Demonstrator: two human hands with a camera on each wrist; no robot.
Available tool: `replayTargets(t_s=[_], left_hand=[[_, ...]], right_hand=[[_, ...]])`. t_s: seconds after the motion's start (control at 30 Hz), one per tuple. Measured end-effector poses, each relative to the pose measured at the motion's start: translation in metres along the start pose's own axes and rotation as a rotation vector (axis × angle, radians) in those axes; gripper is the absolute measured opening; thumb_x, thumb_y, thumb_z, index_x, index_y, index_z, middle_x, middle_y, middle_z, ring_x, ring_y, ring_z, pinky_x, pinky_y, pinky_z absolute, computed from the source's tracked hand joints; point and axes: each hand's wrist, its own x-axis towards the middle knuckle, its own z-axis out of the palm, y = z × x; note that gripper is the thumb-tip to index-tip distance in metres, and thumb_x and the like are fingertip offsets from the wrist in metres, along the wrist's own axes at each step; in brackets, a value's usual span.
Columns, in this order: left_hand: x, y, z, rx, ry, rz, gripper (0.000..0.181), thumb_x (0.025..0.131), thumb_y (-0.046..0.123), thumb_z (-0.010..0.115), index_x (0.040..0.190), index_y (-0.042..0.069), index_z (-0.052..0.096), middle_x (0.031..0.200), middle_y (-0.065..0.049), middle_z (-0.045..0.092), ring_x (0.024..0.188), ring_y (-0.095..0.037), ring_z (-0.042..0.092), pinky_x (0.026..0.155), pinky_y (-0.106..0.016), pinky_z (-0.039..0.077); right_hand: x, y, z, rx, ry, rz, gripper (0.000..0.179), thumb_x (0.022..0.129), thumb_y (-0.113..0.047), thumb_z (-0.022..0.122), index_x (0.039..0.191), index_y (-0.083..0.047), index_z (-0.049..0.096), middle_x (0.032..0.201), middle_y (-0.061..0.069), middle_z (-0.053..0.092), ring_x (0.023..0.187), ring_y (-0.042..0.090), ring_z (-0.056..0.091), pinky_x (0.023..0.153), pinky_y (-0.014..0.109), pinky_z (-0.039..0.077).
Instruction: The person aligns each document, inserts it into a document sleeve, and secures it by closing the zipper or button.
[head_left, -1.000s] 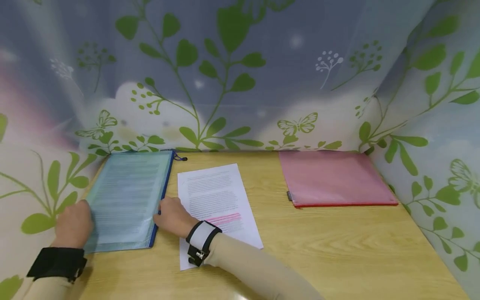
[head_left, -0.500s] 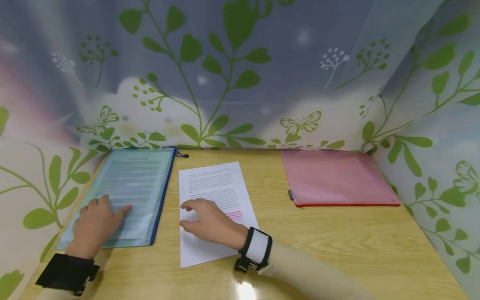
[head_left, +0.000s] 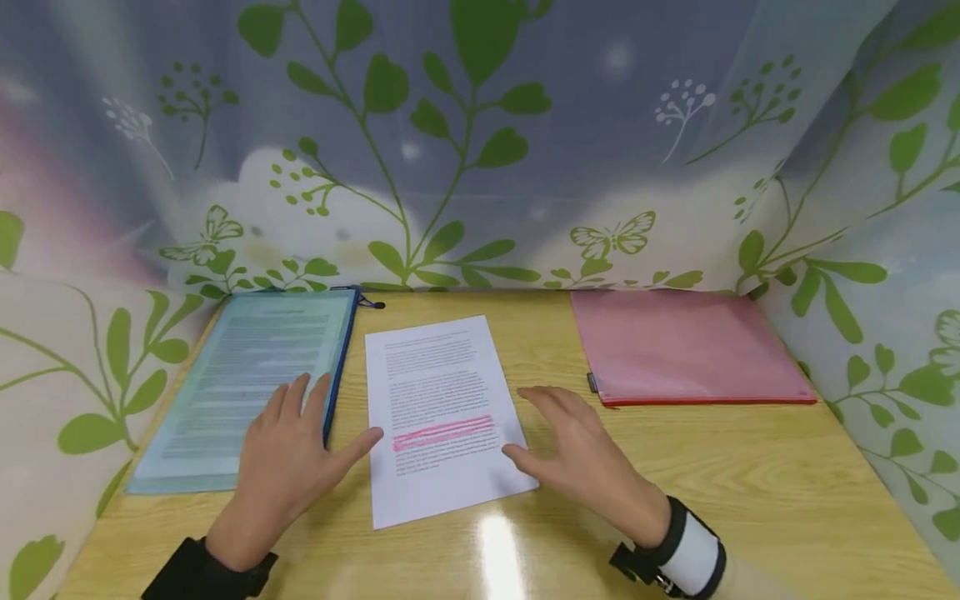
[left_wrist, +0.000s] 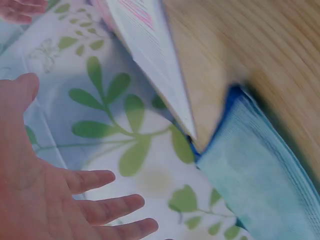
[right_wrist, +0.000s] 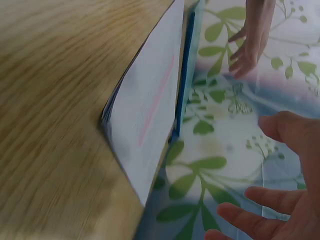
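Observation:
Printed sheets of paper [head_left: 442, 375] with pink highlighted lines lie on the table, between the two hands in the head view. My left hand [head_left: 288, 458] is spread above the right side of a blue-green zipper folder [head_left: 217, 400], its thumb near the paper's left edge. Just off the paper's right edge is my right hand [head_left: 592, 462], fingers apart and holding nothing. Both wrist views show spread fingers with nothing in them. In the right wrist view the paper [right_wrist: 150, 110] shows several edges at its corner, like a thin stack. A page of print shows through the blue-green folder.
A pink zipper folder [head_left: 690, 346] with a red zip lies at the back right of the wooden table [head_left: 720, 492]. Patterned curtain [head_left: 525, 192] hangs behind and along both sides. The blue folder's zip pull [head_left: 372, 305] sticks out at the back.
Both hands have let go of the blue-green folder. The left hand has moved right and opened; the right has drawn back across the paper to its right side. The folder and paper lie flat.

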Motion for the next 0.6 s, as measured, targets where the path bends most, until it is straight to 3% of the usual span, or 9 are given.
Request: replayTargets(t_s=[0.17, 0.37, 0.6], left_hand=[[-0.002, 0.018, -0.006, -0.009, 0.022, 0.030, 0.105, 0.075, 0.082, 0.055, 0.140, 0.000, 0.046, 0.136, -0.031, 0.047, 0.124, -0.053, 0.040, 0.089, -0.068, 0.042], [-0.008, 0.042, -0.012, -0.039, -0.042, 0.027, 0.108, 0.075, 0.086, 0.048, 0.149, 0.009, 0.034, 0.146, -0.026, 0.039, 0.136, -0.050, 0.025, 0.100, -0.071, 0.030], [-0.020, 0.062, -0.006, -0.022, -0.034, 0.044, 0.116, 0.072, 0.091, 0.045, 0.156, 0.016, 0.018, 0.159, -0.022, 0.018, 0.144, -0.043, 0.004, 0.106, -0.072, 0.016]], right_hand=[[-0.019, 0.012, -0.018, -0.127, 0.134, -0.012, 0.071, 0.076, -0.049, 0.077, 0.130, -0.007, 0.056, 0.127, 0.013, 0.057, 0.122, 0.032, 0.048, 0.098, 0.059, 0.040], [-0.030, 0.013, -0.031, -0.233, 0.256, -0.049, 0.080, 0.074, -0.055, 0.074, 0.132, -0.003, 0.055, 0.129, 0.019, 0.057, 0.126, 0.042, 0.043, 0.100, 0.065, 0.033], [-0.047, 0.012, -0.037, -0.276, 0.142, 0.103, 0.104, 0.074, -0.068, 0.071, 0.154, -0.018, 0.028, 0.154, 0.023, 0.030, 0.142, 0.048, 0.011, 0.101, 0.079, 0.014]])
